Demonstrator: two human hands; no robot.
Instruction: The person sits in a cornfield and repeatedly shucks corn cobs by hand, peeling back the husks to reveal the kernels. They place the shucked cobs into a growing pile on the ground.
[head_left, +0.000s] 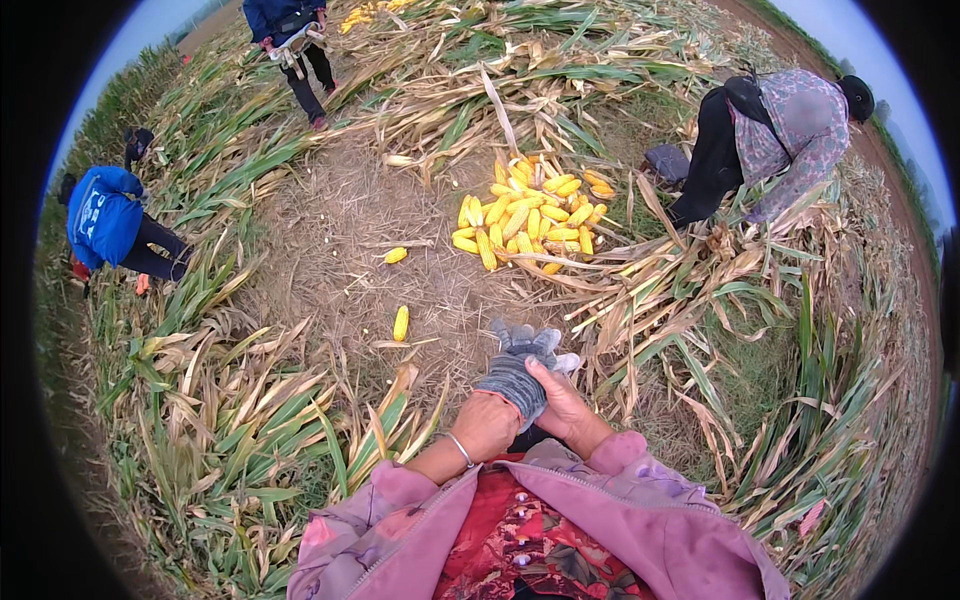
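My left hand (487, 426), with a silver bracelet at the wrist, meets the red-edged cuff of a grey knitted glove (516, 379). Its fingers are hidden at or inside the cuff, so their pose cannot be made out. The bare right hand (568, 405) grips the glove from the right, thumb lying over its side. The glove's pale-tipped fingers spread forward, away from me. On the soil just ahead lies a husked corn cob (401, 323), and a second corn cob (395, 255) rests farther off.
A heap of yellow corn cobs (525, 214) lies ahead. Cut corn stalks (675, 289) ring the bare soil (315, 225). A person (787, 127) bends over stalks at right; another person (109, 217) stoops at left, and a third person (296, 45) stands farther back.
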